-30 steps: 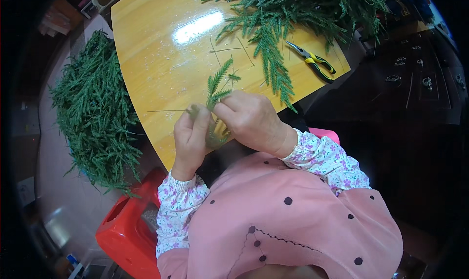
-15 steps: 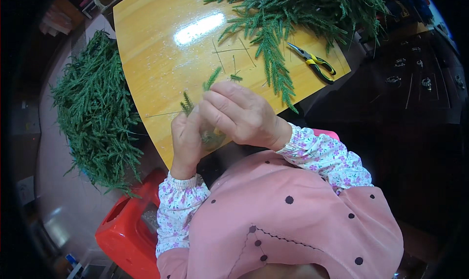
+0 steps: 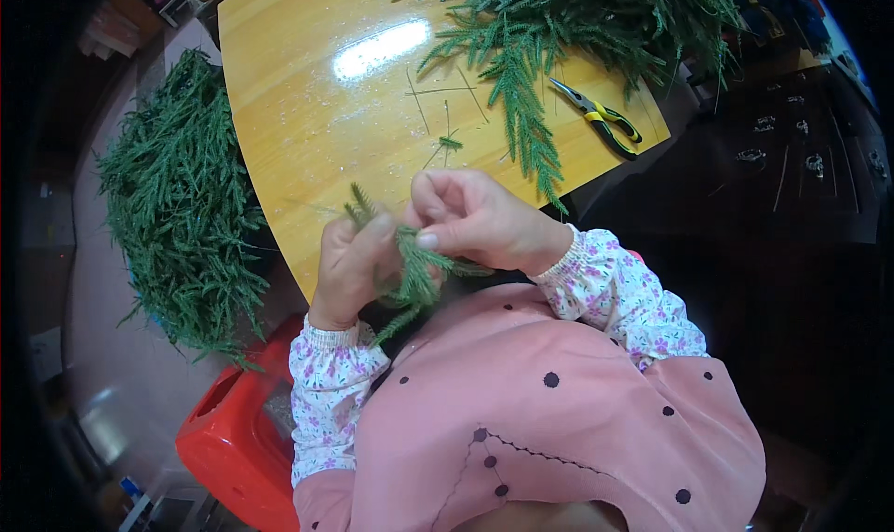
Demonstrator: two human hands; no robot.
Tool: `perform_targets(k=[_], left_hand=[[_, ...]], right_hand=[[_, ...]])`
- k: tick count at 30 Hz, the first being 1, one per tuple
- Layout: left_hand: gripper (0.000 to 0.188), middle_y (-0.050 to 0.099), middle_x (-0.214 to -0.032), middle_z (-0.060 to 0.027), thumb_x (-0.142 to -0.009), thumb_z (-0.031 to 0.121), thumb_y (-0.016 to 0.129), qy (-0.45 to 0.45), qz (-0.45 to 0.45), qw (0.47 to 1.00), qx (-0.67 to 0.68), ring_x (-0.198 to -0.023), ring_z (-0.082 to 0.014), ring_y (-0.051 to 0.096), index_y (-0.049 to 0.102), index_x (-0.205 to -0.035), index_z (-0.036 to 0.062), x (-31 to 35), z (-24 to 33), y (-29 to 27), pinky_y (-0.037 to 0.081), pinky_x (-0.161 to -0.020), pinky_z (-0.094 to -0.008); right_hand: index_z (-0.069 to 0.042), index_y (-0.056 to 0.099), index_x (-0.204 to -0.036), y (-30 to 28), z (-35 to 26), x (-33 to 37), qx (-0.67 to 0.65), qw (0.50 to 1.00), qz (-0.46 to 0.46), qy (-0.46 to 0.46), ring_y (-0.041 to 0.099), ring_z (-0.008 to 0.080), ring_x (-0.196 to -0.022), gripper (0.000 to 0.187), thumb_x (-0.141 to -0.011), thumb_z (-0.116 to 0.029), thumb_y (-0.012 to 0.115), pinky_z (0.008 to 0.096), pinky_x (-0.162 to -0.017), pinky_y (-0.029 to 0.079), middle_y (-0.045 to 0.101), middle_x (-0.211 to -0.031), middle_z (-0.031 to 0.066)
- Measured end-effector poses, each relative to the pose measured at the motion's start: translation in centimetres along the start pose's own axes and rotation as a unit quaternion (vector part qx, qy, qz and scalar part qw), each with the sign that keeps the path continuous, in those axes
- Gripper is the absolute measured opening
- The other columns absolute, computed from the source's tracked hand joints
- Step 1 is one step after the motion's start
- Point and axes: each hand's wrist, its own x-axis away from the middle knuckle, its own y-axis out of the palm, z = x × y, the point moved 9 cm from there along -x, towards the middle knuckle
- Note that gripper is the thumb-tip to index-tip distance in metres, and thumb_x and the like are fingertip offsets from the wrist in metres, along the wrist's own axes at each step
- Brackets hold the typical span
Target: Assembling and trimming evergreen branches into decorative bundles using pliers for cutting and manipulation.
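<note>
Between my two hands is an artificial pine sprig (image 3: 416, 269), its green needled tips pointing down toward my lap. My left hand (image 3: 352, 260) is closed around the sprig, and one short tip sticks up past the thumb. With thumb and forefinger, my right hand (image 3: 480, 220) pinches the same sprig from the other side; its remaining fingers are curled. Both hands are just over the near edge of the wooden table (image 3: 307, 113). A thin wire by my left hand is blurred.
A large pile of pine branches (image 3: 596, 20) covers the table's far right. Pliers (image 3: 601, 120) with yellow-black handles lie beside it. Thin wire pieces (image 3: 442, 91) and a small green scrap (image 3: 451, 143) lie mid-table. More branches (image 3: 182, 206) are heaped left, near a red stool (image 3: 233, 439).
My right hand has moved down and right, away from the sprig's top. More of the sprig now hangs below my hands, toward my lap.
</note>
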Motion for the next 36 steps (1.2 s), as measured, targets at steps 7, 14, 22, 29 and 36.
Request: perform_targets(k=[7, 14, 22, 29, 36], left_hand=[[0.031, 0.041, -0.057, 0.0055, -0.095, 0.028, 0.052, -0.012, 0.067, 0.989, -0.130, -0.049, -0.0038, 0.037, 0.053, -0.072, 0.0074, -1.6, -1.7, -0.5, 0.028, -0.045, -0.0209], [0.029, 0.048, -0.060, 0.0052, -0.096, 0.025, 0.052, 0.024, 0.111, 0.980, -0.162, -0.054, -0.0038, 0.040, 0.056, -0.075, 0.0048, -2.0, -0.9, -0.1, 0.032, -0.049, -0.0221], [0.025, 0.051, -0.063, 0.0030, -0.095, 0.024, 0.053, -0.090, 0.027, 0.986, -0.137, -0.055, -0.0044, 0.042, 0.058, -0.082, 0.0032, -2.3, -3.9, -4.0, 0.032, -0.049, -0.0223], [0.033, 0.044, -0.056, 0.0031, -0.095, 0.026, 0.050, -0.095, 0.164, 0.977, 0.098, -0.050, -0.0067, 0.039, 0.053, -0.070, 0.0058, -1.7, -3.9, -5.1, 0.030, -0.047, -0.0226], [0.038, 0.043, -0.056, 0.0027, -0.097, 0.028, 0.047, -0.061, 0.187, 0.975, 0.106, -0.050, -0.0077, 0.039, 0.048, -0.064, 0.0078, -1.6, -4.0, -7.4, 0.031, -0.046, -0.0238]], right_hand=[[-0.002, 0.050, -0.089, -1.0, -3.5, 1.4, 0.317, 0.939, 0.045, -0.123, 0.063, 0.0203, -0.070, 0.026, -0.073, 0.007, 0.068, 0.0313, -0.062, 0.050, 0.058, -0.080, 0.0087], [-0.003, 0.054, -0.090, -1.0, -4.0, 1.9, 0.356, 0.919, 0.066, -0.155, 0.064, 0.0248, -0.069, 0.027, -0.069, 0.006, 0.069, 0.0322, -0.062, 0.050, 0.059, -0.077, 0.0090], [-0.003, 0.060, -0.093, 1.1, -3.2, 1.2, 0.501, 0.821, 0.078, -0.265, 0.063, 0.0233, -0.068, 0.027, -0.067, 0.000, 0.070, 0.0332, -0.061, 0.049, 0.061, -0.077, 0.0081], [-0.001, 0.063, -0.100, 3.2, -2.4, -0.4, 0.557, 0.762, 0.047, -0.327, 0.061, 0.0219, -0.067, 0.031, -0.070, -0.007, 0.066, 0.0344, -0.063, 0.049, 0.061, -0.077, 0.0064], [-0.001, 0.064, -0.098, 5.0, -1.6, -2.2, 0.615, 0.716, 0.028, -0.329, 0.059, 0.0216, -0.065, 0.032, -0.067, -0.009, 0.064, 0.0342, -0.062, 0.048, 0.059, -0.076, 0.0052]])
